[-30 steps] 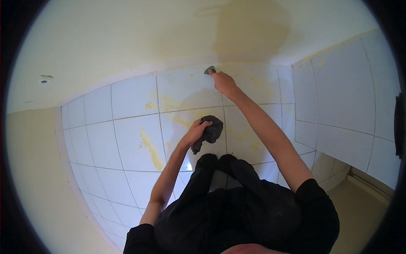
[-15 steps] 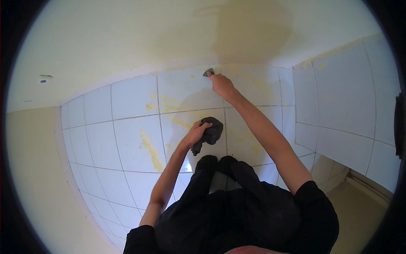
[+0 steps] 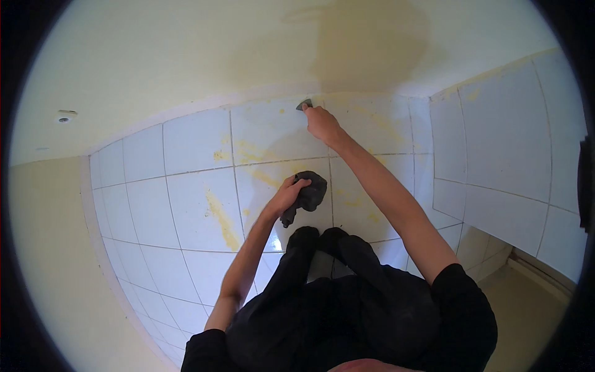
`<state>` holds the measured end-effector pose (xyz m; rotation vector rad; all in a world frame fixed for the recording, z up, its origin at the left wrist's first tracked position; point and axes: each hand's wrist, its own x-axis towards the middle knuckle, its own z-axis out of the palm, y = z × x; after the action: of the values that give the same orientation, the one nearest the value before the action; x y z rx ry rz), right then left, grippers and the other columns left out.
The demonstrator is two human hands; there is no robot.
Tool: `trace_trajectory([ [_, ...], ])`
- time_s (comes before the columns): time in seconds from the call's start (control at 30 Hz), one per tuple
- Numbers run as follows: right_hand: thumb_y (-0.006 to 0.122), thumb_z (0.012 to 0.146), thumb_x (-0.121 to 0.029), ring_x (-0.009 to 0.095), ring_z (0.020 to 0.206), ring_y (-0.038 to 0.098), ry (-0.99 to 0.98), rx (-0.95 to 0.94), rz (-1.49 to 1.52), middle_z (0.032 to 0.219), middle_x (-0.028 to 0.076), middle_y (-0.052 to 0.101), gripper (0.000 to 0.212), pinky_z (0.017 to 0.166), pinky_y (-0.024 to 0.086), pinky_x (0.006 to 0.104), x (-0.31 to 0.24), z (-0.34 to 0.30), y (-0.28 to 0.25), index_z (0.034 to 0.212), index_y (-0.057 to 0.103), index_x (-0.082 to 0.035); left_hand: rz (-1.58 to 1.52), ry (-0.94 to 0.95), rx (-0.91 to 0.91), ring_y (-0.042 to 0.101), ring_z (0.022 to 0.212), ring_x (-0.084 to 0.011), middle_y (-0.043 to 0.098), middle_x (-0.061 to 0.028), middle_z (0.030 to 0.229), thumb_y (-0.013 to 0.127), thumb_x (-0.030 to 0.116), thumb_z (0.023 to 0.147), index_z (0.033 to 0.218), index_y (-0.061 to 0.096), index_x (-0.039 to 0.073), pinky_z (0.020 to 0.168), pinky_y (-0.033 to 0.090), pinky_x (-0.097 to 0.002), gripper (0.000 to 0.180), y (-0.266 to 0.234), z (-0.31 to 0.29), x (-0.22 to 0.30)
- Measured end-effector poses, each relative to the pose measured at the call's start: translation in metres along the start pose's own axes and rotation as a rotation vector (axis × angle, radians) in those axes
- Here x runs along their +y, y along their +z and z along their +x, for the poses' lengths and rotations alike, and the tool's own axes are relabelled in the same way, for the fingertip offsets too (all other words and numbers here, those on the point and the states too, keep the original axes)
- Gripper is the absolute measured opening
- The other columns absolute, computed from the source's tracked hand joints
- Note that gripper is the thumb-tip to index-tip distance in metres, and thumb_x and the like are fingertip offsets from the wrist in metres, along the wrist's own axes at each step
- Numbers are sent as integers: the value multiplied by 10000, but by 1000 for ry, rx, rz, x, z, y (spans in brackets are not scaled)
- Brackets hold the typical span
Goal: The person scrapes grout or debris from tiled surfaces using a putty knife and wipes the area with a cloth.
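My right hand (image 3: pixel 323 123) is closed round a small putty knife (image 3: pixel 303 105). Its dark, flared blade points up and left, close to the far edge of the white tiled floor (image 3: pixel 198 146). The knife's handle is hidden in my fist. Nearer to me, my left hand (image 3: pixel 287 196) grips a crumpled dark grey cloth (image 3: pixel 312 191), with one end hanging below the fingers. Yellow smears (image 3: pixel 222 220) mark the tiles left of the cloth, and fainter yellow patches (image 3: pixel 378 124) show right of the knife.
Beyond the tiles rises a cream wall (image 3: pixel 186 56) bearing a shadow. A small white fitting (image 3: pixel 65 116) sits on it at the left. On the right stands a white tiled side (image 3: pixel 502 136). My dark shoes (image 3: pixel 304 237) are on the tiles below the cloth.
My right hand has shifted slightly left with the putty knife. The left hand and the cloth have stayed nearly where they were.
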<state>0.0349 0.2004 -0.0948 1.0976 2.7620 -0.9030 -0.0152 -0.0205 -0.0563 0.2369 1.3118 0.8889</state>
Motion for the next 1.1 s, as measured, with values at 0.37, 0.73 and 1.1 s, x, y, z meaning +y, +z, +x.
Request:
trace_trajectory([
  [0.37,468,884,-13,395,861,645,30,13,-22,896,244,653,318,737,531,467,-1,5,-5,1187,563,13,67,18,40,628,857,-167,656,-111,997,558,255,908,1152,568,-54,777,508,-286,393,7,-7,12],
  [0.73,435,886,-71,371,915,649,36,-18,-11,965,252,649,250,786,526,479,-9,5,-10,1044,603,27,13,14,8,636,862,-181,651,-118,1012,573,265,899,1169,553,-46,775,522,-303,413,-3,2,1],
  [1.1,486,873,-12,348,783,642,27,13,42,877,245,637,479,732,522,418,13,-14,-1,1344,497,-98,56,-7,14,635,905,-199,644,-129,1045,580,255,891,1199,538,-38,824,520,-321,427,0,7,1],
])
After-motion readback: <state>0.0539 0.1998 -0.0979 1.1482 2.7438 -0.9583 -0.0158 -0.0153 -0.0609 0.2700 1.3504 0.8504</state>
